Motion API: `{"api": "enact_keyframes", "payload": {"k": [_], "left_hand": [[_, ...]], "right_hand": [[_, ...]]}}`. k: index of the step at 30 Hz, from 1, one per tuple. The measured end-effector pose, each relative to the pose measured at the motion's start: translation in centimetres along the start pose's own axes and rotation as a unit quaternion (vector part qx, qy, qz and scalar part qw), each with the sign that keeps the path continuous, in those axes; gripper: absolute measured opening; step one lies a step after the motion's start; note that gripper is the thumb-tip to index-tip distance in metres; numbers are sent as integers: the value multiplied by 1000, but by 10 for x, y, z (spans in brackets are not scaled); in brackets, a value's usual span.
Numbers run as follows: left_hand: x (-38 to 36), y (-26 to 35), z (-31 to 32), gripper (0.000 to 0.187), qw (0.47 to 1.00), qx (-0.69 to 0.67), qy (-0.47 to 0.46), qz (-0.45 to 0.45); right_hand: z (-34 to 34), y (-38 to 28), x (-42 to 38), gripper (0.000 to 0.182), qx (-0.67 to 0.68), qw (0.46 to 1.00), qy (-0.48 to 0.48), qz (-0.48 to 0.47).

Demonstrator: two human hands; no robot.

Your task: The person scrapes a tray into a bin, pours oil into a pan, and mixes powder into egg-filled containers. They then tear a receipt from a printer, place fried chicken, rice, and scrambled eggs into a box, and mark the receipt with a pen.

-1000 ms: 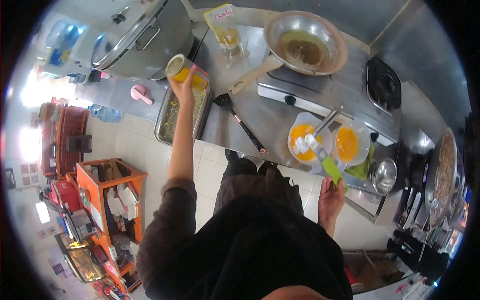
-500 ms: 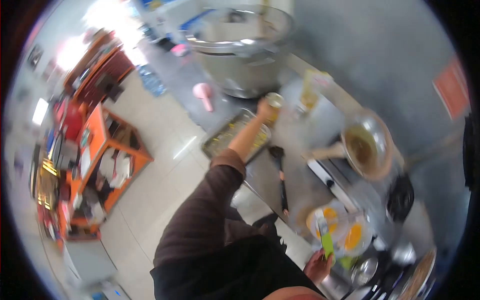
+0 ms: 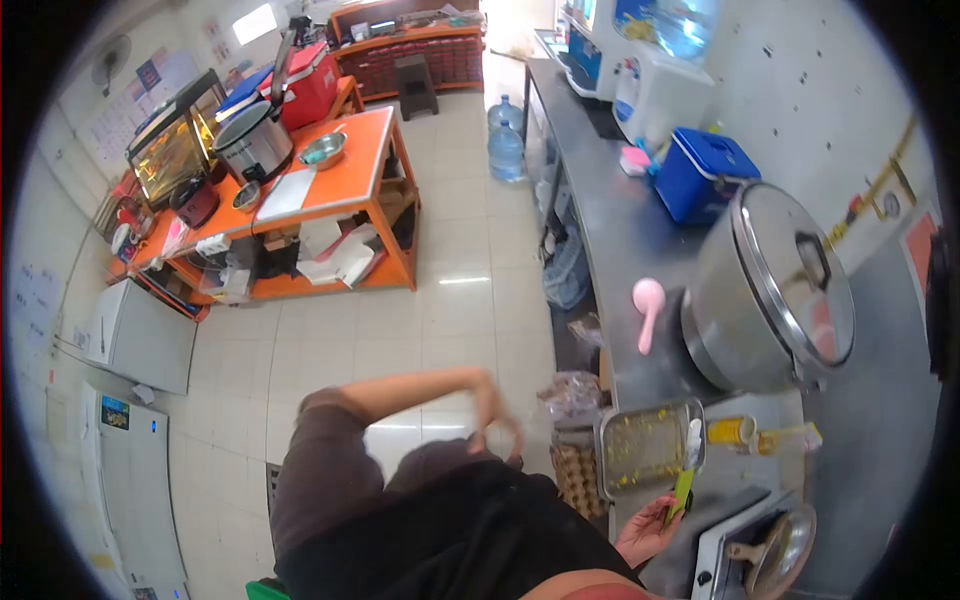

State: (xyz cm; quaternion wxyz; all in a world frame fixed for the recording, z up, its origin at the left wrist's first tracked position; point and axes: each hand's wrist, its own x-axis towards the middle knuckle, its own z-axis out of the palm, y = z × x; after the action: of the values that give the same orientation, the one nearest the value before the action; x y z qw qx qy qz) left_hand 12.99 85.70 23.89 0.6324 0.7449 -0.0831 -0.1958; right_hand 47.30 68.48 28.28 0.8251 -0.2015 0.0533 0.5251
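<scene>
In my right hand (image 3: 648, 530) is a brush with a green handle (image 3: 682, 490). Its white head lies over the near right corner of a rectangular metal tray (image 3: 606, 470), which has yellow bits spread over its bottom. My left hand (image 3: 490, 412) hangs over the floor beside the counter, slightly blurred, its fingers loosely apart and holding nothing. Right of the tray stands a yellow container (image 3: 732, 432), next to a clear and yellow packet or bottle (image 3: 790, 439) that I cannot make out exactly.
A large lidded steel pot (image 3: 735, 310) stands farther along the counter, beside a pink ladle (image 3: 648, 305) and a blue cooler box (image 3: 700, 175). A stove (image 3: 715, 560) with a pan (image 3: 785, 555) is near me. Egg trays (image 3: 578, 478) sit below the counter edge. An orange table (image 3: 375, 140) stands opposite.
My view has swung left. My left hand has let go of the yellow container and pulled back off the counter. The brush has moved from the egg-yellow bowls to the tray.
</scene>
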Motion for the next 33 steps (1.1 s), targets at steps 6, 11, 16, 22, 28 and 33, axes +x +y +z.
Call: {"api": "enact_keyframes", "payload": {"k": [6,11,16,22,28,33], "left_hand": [[-85,-143,100,88,985,-9,56,-163],[-121,-315,50,66,813,144,-49,-562],[-216,-312,-200,35,900,99,333,-263],[-274,-201,-495,50,700,451,458,-311],[-269,-187,-707,86,654,538,453,-279],[-257,-307,-840,90,682,606,359,-198]], "right_hand": [[55,104,72,39,51,993,43,93],[80,190,136,31,184,960,69,201],[122,279,226,28,194,954,49,224],[196,344,332,31,200,953,67,220],[229,387,384,28,254,954,99,125],[247,425,394,26,235,965,100,-52]]}}
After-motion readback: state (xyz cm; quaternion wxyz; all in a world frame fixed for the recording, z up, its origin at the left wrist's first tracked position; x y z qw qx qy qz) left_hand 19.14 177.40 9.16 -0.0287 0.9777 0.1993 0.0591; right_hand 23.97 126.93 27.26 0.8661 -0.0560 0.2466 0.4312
